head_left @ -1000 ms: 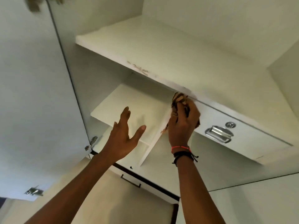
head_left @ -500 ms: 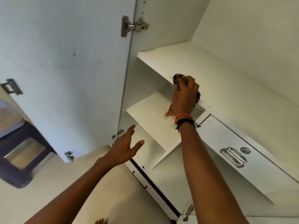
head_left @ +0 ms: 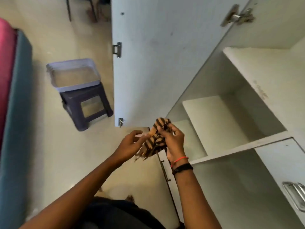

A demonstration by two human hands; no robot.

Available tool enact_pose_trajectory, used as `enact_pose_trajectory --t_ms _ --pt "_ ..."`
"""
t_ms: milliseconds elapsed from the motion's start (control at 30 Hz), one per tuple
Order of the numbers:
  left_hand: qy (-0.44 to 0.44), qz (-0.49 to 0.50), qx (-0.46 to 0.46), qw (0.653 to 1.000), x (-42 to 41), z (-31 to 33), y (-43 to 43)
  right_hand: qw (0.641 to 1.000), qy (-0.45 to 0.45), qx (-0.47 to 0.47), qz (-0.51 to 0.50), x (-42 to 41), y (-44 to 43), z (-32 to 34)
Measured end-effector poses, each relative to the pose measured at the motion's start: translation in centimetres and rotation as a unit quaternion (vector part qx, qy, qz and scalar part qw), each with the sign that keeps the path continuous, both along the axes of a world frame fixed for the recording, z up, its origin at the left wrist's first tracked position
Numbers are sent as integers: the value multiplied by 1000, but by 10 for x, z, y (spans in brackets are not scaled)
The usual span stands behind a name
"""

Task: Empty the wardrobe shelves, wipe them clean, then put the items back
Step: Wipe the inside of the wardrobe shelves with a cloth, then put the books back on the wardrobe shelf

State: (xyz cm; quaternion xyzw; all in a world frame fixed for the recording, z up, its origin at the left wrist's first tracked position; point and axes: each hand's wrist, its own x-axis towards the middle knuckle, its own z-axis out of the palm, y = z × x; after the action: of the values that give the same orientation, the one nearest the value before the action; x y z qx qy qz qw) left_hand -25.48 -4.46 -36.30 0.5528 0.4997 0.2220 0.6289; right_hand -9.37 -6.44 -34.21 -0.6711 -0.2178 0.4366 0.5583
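Since 0.5 s ago the right hand [head_left: 173, 139] has come down off the upper shelf [head_left: 264, 71] with the striped cloth [head_left: 152, 146], and the left hand [head_left: 130, 144] has risen to meet it.

Head view, places taken from the wardrobe door [head_left: 156, 63]:
- Both hands sit just below the door's lower corner.
- Right grip: fingers curled round the cloth's right side, holding it bunched.
- Left grip: fingertips pinch the cloth's left edge.
- Cloth is held between the two hands, frayed end hanging down, clear of every shelf.
- Right of the door: upper shelf, dark marks on its front edge; middle shelf [head_left: 217, 119] beneath it.
- Left of the door, well apart: a dark stool [head_left: 87, 104] on the floor [head_left: 49, 146], carrying a pale tub [head_left: 74, 75].
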Motion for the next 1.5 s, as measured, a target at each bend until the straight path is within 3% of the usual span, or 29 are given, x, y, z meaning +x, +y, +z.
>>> enact_pose_trajectory --t_ms 100,267,400,500,633,733,800,1033,1133,1233,1300,1500 --pt "-29 26 -114 993 -39 -6 0 990 98 -33 94 -49 4 -12" --pt "-110 74 -209 969 -119 -33 12 953 154 -88 245 -120 34 -29" --pt "-193 130 -260 937 -177 -42 36 934 192 -121 277 -176 59 -41" --pt "-204 161 -272 927 -224 -51 59 936 216 -120 249 -224 80 -49" --pt "-191 195 -253 928 -277 -65 90 938 182 -116 271 -272 111 -50" --pt "-234 266 -264 897 -307 -77 111 941 88 -120 303 -298 139 -52" --pt "-271 306 -282 868 -322 -83 126 938 81 -130 312 -312 161 -58" --pt "-347 378 -283 810 -351 -93 195 880 79 -99 457 -362 243 -77" --pt "-322 394 -276 815 -366 -100 238 887 42 -105 448 -377 294 -91" --pt "-211 354 -246 877 -383 -107 293 911 36 -117 393 -386 367 -119" --pt "-149 346 -246 893 -397 -110 326 925 27 -143 351 -392 418 -141" --pt "-39 377 -251 891 -444 -129 404 913 -36 -228 336 -416 545 -195"
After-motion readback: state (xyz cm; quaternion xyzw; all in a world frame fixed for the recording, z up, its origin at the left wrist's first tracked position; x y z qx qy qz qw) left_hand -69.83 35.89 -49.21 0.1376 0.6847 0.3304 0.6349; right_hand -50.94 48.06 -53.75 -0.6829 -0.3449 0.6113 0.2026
